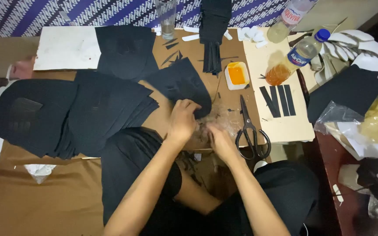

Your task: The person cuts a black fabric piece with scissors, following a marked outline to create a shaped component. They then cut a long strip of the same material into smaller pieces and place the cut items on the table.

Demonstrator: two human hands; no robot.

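Black cut piece (184, 85) lies mid-table (66, 205), left hand (181, 120) fingers pinching its lower edge; right hand (217, 137) fingers curled, grip unclear. Glue tub (236, 75) at one o'clock could smear; scissors (251, 131) at three o'clock could snag.

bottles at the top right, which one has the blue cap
The lower bottle, lying tilted on the pale board with amber liquid pooled in its base. The other bottle, above it toward the patterned cloth, holds paler liquid and shows no blue cap.

Scissors (251, 131) block rt; black sheets (106, 105) crowd lt.
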